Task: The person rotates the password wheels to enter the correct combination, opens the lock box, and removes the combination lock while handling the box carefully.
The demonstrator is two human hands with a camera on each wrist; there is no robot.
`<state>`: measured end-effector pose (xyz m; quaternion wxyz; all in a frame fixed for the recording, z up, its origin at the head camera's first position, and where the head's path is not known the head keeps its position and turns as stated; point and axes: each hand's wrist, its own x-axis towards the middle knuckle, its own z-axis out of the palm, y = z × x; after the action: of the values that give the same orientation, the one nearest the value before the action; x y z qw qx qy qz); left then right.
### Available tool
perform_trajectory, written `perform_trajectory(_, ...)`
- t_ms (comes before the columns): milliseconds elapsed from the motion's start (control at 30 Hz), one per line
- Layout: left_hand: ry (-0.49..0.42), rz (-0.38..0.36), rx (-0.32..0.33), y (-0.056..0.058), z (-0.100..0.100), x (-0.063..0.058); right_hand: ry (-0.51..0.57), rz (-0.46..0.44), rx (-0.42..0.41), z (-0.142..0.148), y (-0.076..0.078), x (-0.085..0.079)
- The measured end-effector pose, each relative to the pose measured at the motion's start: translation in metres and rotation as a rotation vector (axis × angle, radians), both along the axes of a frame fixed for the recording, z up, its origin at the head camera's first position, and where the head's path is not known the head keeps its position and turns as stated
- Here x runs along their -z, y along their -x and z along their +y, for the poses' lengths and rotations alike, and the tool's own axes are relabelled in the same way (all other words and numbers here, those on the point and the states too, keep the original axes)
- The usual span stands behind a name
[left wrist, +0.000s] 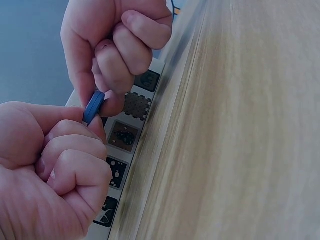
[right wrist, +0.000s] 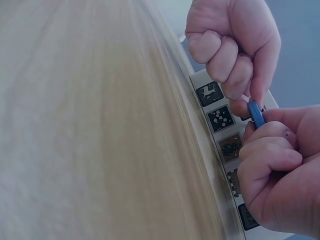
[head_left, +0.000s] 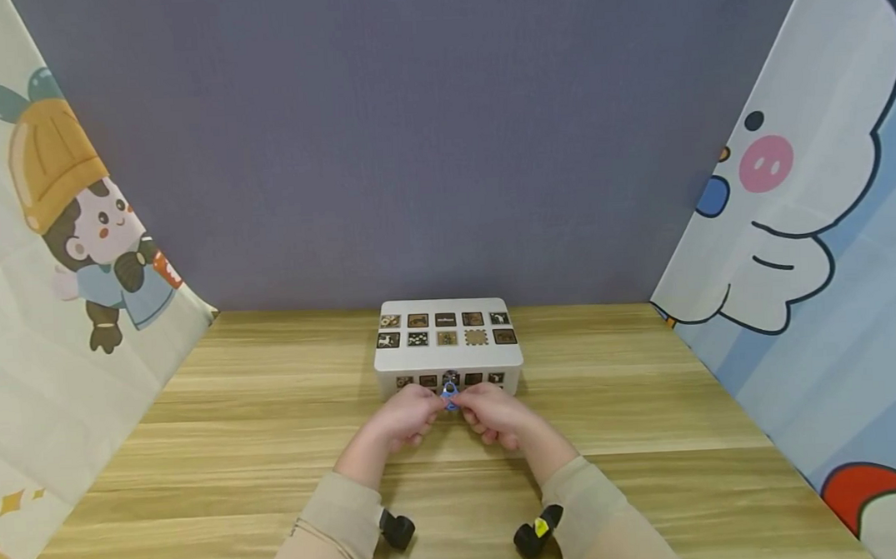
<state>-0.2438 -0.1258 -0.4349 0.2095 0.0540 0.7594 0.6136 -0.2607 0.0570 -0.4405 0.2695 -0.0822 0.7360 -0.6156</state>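
Note:
A small blue padlock (head_left: 451, 398) is at the metal clasp (head_left: 451, 377) on the front of a white box (head_left: 448, 359) printed with small dark picture squares. My left hand (head_left: 407, 415) pinches the padlock's left side between thumb and forefinger, its other fingers curled in. From the other side my right hand (head_left: 496, 412) pinches the same lock. In the left wrist view the blue lock body (left wrist: 93, 107) shows edge-on between both hands' fingertips. The right wrist view also shows the lock body (right wrist: 256, 114) edge-on. Fingers hide part of it, and the box lid is down.
The box stands on a wood-grain table (head_left: 272, 387), close to a grey-blue back panel (head_left: 412, 148). Cartoon-printed curtains (head_left: 793, 281) hang at both sides. Black wrist cameras (head_left: 396, 529) are strapped over the beige sleeves.

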Motion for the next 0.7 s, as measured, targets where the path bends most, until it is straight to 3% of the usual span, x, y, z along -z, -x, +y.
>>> perform_trajectory(700, 0.02, 0.028, 0.011, -0.001, -0.002, 0.0, -0.001, -0.012, 0.015, 0.013, 0.004, -0.011)
